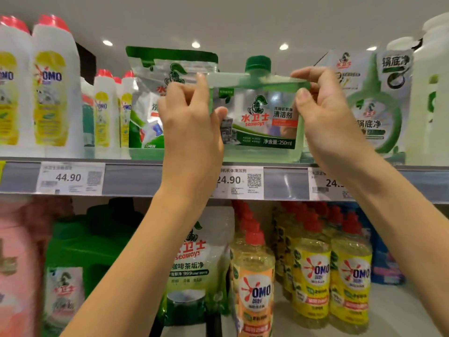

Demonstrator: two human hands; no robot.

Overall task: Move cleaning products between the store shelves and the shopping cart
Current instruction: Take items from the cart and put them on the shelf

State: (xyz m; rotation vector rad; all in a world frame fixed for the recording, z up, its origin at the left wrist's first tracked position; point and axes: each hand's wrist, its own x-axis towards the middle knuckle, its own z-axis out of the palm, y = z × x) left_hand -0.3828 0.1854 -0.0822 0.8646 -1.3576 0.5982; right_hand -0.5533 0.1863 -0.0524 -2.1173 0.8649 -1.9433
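Facing the top shelf [136, 177], I see white OMO bottles [54, 93] with red caps standing at its left end. Just right of them a green pouch [155, 69] stands upright. My left grip [192, 122] partly covers that pouch. It is curled round the left side of the Seaways cleaner bottle [262, 122], fingers hooked over the upper left shoulder and thumb pressed on the front label. The bottle is clear, filled with pale green liquid, upright, with a green cap [258, 63] on top. It sits at the front edge of the top shelf, above the 24.90 price tag [240, 182]. I cannot tell whether its base rests on the shelf or hangs just over it. My right grip [328, 117] pinches the bottle's upper right shoulder, thumb in front and fingers over the top. Right of that stands a grey-green pouch [374, 105], then tall white bottles [427, 93] at the edge of view. On the shelf below, dark green jugs [80, 251] stand left and yellow OMO bottles [311, 271] right.
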